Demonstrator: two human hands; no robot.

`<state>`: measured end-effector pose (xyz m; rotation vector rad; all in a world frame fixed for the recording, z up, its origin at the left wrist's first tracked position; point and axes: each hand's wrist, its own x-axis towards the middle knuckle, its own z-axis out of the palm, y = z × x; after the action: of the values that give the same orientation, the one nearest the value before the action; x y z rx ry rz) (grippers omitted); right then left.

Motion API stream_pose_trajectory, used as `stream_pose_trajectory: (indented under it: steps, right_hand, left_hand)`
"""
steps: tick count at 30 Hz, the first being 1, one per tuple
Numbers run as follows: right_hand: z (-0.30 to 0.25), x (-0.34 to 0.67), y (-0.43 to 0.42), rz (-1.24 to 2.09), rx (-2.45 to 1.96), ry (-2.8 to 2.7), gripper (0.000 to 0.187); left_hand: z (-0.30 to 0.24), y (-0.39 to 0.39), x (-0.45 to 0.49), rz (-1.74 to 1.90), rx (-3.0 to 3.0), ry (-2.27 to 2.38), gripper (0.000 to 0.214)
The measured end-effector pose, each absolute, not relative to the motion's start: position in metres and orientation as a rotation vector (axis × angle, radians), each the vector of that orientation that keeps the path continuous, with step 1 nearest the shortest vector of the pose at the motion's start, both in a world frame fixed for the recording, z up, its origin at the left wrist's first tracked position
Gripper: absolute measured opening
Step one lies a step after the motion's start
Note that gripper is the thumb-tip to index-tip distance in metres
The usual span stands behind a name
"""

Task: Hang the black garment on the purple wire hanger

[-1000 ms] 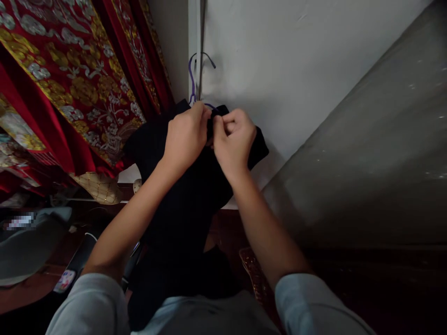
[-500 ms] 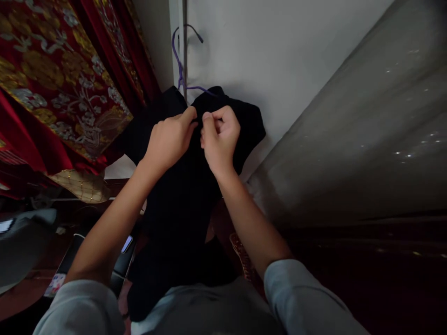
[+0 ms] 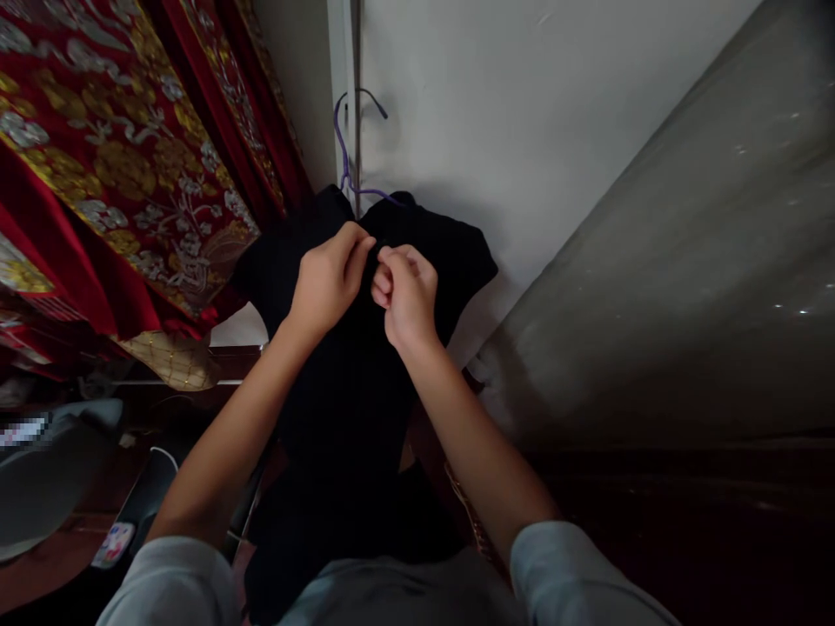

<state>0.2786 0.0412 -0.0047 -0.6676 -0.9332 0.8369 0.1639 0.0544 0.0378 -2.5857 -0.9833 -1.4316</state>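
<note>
**A:** Where the black garment (image 3: 352, 382) is taken as the marker, what is seen around it?

**B:** Behind the garment a white wall (image 3: 522, 130) is seen. To its right, just beside the sleeve, a grey sloping panel (image 3: 684, 287) is seen. To its left a red and gold curtain (image 3: 97, 156) is hung.

**A:** How is the garment itself held up?

**B:** It is hung on a purple hanger (image 3: 345, 148), whose hook is caught above the collar on a narrow strip of the wall. The garment is spread flat against that wall, and its lower part is lost in shadow.

**A:** And the hands?

**B:** Both are placed on the garment's upper front, just below the collar. The left hand (image 3: 326, 283) is closed, with cloth pinched between thumb and fingers. The right hand (image 3: 408, 296) is likewise closed on the cloth, fingers curled in, and its fingertips are set just beside those of the left. Which detail of the cloth is pinched cannot be told, since the fabric is too dark.
</note>
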Motion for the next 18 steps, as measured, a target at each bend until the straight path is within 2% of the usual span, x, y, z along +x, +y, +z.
stream_pose_trajectory:
  steps: [4, 8, 13, 16, 18]
  right_hand:
    - [-0.012, 0.289, 0.04, 0.691, -0.706, -1.034, 0.032]
    - [-0.03, 0.294, 0.05, 0.482, -0.848, -1.117, 0.024]
    - [-0.063, 0.292, 0.057, 0.544, -1.159, -1.215, 0.021]
    - [-0.076, 0.293, 0.045, 0.603, -1.254, -1.235, 0.021]
    - [-0.08, 0.296, 0.031, 0.626, -1.22, -1.262, 0.021]
  left_hand:
    - [0.025, 0.056, 0.158, -1.223, -2.667, -0.944, 0.017]
    - [0.017, 0.051, 0.165, -1.305, -2.571, -0.891, 0.023]
    - [0.063, 0.043, 0.153, -1.842, -2.172, -0.818, 0.021]
    - [0.078, 0.058, 0.108, -2.204, -1.887, -0.916, 0.038]
    - [0.063, 0.074, 0.07, -2.374, -1.796, -1.159, 0.05]
